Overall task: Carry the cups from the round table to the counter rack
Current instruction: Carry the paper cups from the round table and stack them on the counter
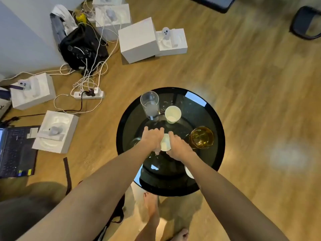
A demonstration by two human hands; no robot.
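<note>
Both hands, left (152,138) and right (178,146), grip one upright white cup (165,145), mouth up, on round table (218,129).

Bare forearms, no sleeves, barefoot.

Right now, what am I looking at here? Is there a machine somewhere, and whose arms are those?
No machine: this is one picture from a camera worn on a person's head, looking down at their own bare arms and feet. Below them stands a round black glass table. Both hands meet around a small white cup near its middle: the left hand on one side, the right hand on the other. Whether the cup is lifted yet I cannot tell. Also on the table: a tall clear glass, a white paper cup and an amber glass. On the wooden floor lie white boxes, a power strip with tangled cables, and a laptop.
</note>
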